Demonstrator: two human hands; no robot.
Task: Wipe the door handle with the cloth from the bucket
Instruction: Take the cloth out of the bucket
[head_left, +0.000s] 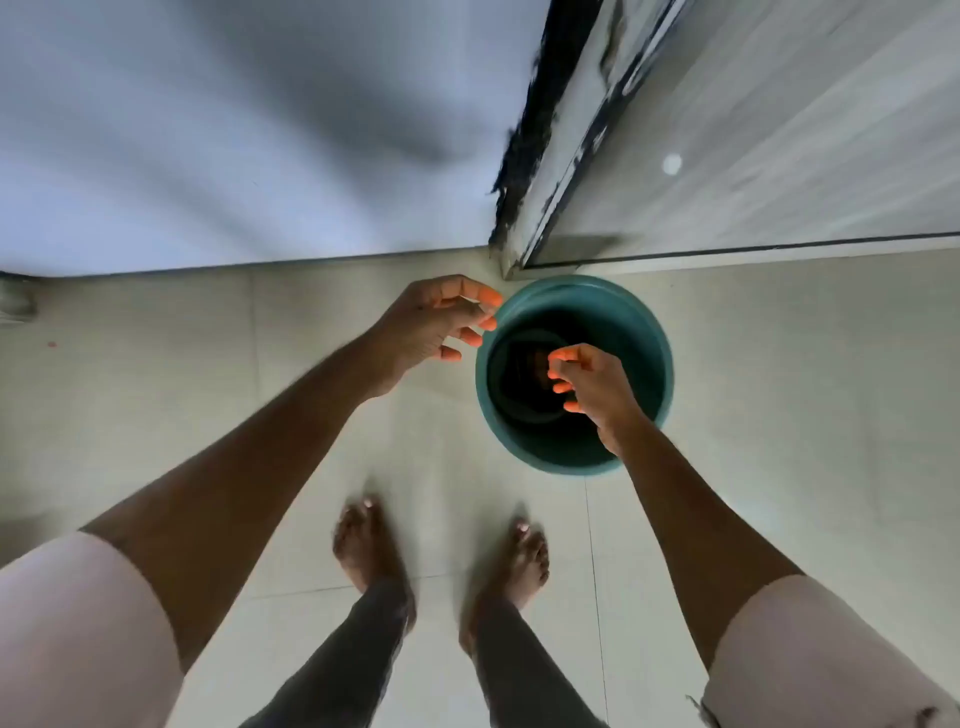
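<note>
Round teal plastic bucket (574, 375) on glossy floor tiles (208, 374); left hand (434, 325) and right hand (592, 387) hover with loosely curled, empty grips

Short pale pinkish sleeves (78, 623) are worn, ending above the elbows with the forearms left bare, dark grey leggings (343, 670) are seen reaching the ankles, and no shoes are worn.

A home interior, most likely a hallway or doorway — pale floor tiles (727, 364) underfoot, a plain white wall (234, 130) at eleven o'clock, a worn, flaking door frame (545, 156) at one o'clock, and a teal bucket (652, 322) on the floor by bare feet (363, 540).
</note>
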